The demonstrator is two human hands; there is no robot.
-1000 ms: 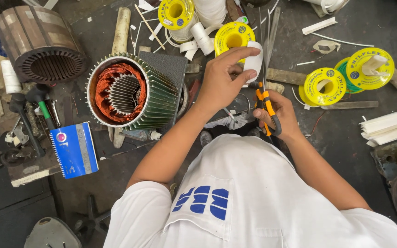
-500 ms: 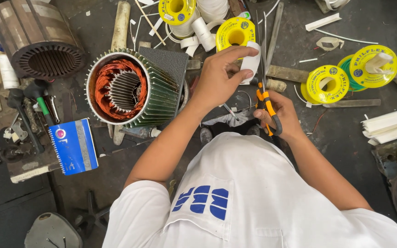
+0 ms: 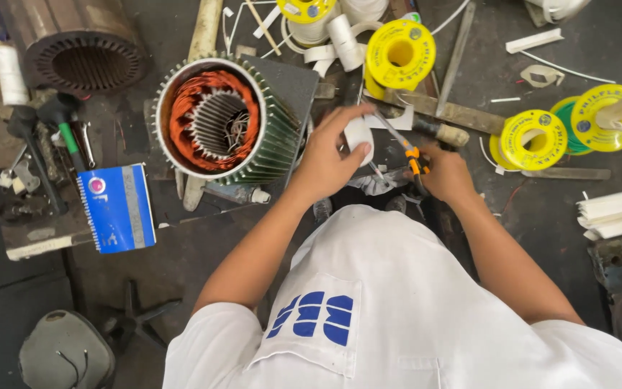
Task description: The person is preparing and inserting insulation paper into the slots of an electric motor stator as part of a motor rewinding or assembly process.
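At bench centre, the left hand (image 3: 325, 155) pinches a small white roll (image 3: 359, 137) between thumb and fingers, just right of the motor stator (image 3: 214, 119) with its copper windings and green fins. Close beside the left, the right hand (image 3: 449, 173) is clenched round orange-handled scissors (image 3: 404, 148), blades angled up toward the roll. Directly behind the hands stands a yellow tape spool (image 3: 400, 54), with a wooden-handled tool (image 3: 437, 130) lying across that path. Further right sit two more yellow spools (image 3: 534, 139), one over a green disc. A blue spiral notebook (image 3: 118, 209) lies left of the stator. White strips (image 3: 617, 212) stack at the right edge. Open dark bench shows only at the lower left.
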